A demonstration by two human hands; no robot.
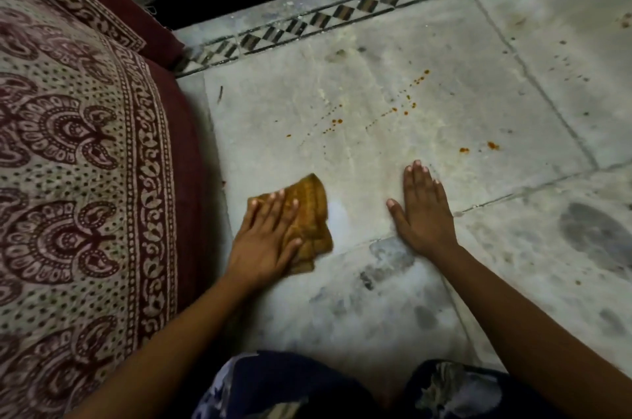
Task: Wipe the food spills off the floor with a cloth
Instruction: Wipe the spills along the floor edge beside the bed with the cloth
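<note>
On pale marble floor (359, 175) | pressing crumpled mustard cloth (312, 210) under flat left hand (268, 235) | orange food drops (405, 107) ahead-right, nearer flat, empty right hand (421, 210)

One wide-angle camera, worn on the head, faces forward and steeply down at the floor (376, 151) from close range. The left hand (266, 233) and right hand (424, 210) sit at lower centre; a bedspread (75, 144) fills the left edge.

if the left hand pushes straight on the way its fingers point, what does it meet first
After a stretch of bare floor, the left hand and cloth would probably reach the orange spill drops first, though the line is rough.
</note>
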